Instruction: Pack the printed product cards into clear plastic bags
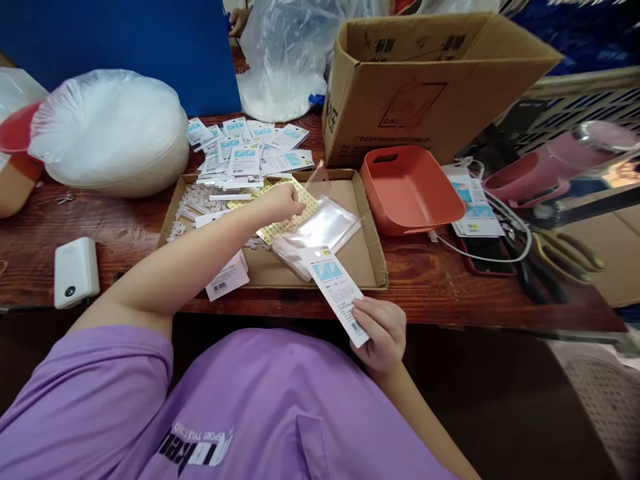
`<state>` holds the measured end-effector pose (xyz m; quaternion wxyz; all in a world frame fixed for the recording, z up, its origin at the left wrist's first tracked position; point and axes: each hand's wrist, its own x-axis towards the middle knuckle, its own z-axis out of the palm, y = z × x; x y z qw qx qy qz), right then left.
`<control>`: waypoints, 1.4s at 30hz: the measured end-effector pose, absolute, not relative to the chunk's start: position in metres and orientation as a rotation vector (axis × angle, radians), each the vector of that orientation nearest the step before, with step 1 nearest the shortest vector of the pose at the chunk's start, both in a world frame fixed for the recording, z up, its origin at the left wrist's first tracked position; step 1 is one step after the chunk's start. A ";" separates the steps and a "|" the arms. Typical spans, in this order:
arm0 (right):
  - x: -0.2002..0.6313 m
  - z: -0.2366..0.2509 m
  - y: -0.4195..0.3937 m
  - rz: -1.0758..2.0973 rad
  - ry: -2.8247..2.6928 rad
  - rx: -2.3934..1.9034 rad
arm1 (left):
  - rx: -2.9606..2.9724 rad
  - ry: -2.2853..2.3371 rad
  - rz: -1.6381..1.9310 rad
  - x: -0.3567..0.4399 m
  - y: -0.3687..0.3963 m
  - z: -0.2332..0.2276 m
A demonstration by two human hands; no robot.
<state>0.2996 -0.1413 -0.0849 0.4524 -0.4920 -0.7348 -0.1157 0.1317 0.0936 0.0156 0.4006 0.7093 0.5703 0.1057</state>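
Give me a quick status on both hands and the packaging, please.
Left hand down on yellow sheet in cardboard tray. Right hand holds printed card at table edge. Clear bags lie between them.

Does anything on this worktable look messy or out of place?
Mostly a working clutter. Small white pieces lie scattered in the flat cardboard tray's left corner, a few spilling over its edge. Printed cards are heaped loosely behind it. A white cable tangles over a phone on the right.
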 end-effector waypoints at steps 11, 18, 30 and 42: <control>0.264 -0.038 -0.094 -0.206 -2.089 -0.497 | 0.665 0.845 0.784 0.047 0.012 0.033; 0.267 -0.035 -0.088 -0.213 -2.170 -0.508 | 0.488 0.811 0.820 0.022 0.011 0.033; 0.241 -0.010 -0.081 -0.063 -2.257 -0.323 | 0.458 0.755 0.860 0.004 0.008 0.034; 0.235 -0.004 -0.081 -0.159 -2.255 -0.289 | 0.399 0.761 0.858 -0.004 0.006 0.036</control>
